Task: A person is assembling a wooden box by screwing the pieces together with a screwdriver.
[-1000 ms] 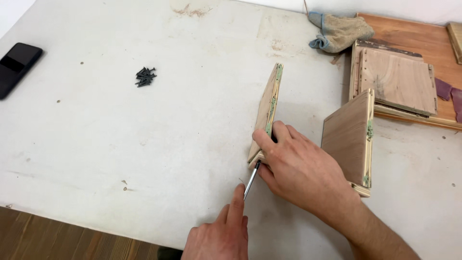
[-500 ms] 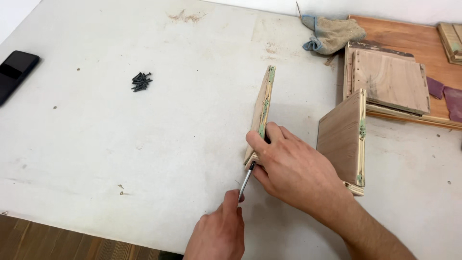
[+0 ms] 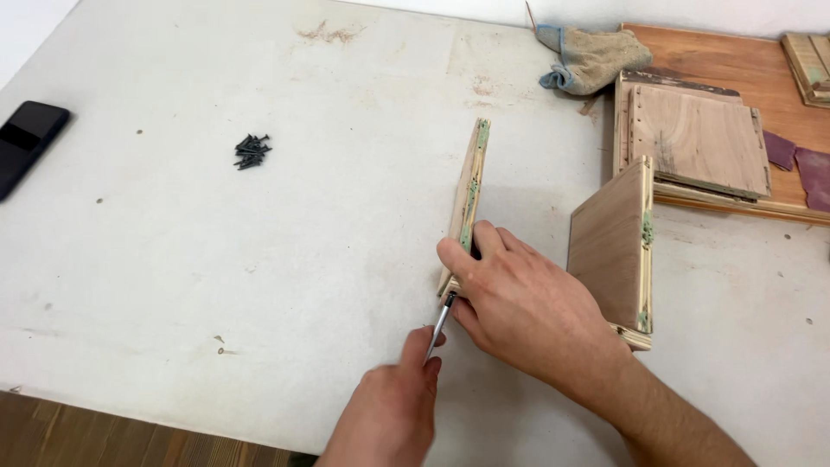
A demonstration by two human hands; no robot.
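A white, scuffed desk [image 3: 259,259] fills almost the whole view, marked with stains and specks; at its near edge a strip of dark wooden floor [image 3: 104,437] shows below.

Nearest, the left hand [image 3: 389,415] comes up from the bottom edge, its fingers pressed together around a thin screwdriver [image 3: 439,324] whose metal shaft slants up to the near end of a wooden panel [image 3: 467,203]. The panel stands on edge on the desk, with greenish patches along its top edge. The right hand [image 3: 527,303] lies across the panel's near end, fingers curled over the top edge and pinching it upright. Just beside that hand, to the right, a second wooden panel [image 3: 609,242] also stands upright, joined at its foot to a flat strip.

Farther off to the left lie a small heap of dark screws [image 3: 252,151] and, at the desk's left edge, a black phone [image 3: 26,143]. At the far right, flat wooden boards [image 3: 696,138] are stacked on a brown sheet, with a crumpled cloth [image 3: 588,60] beyond them.
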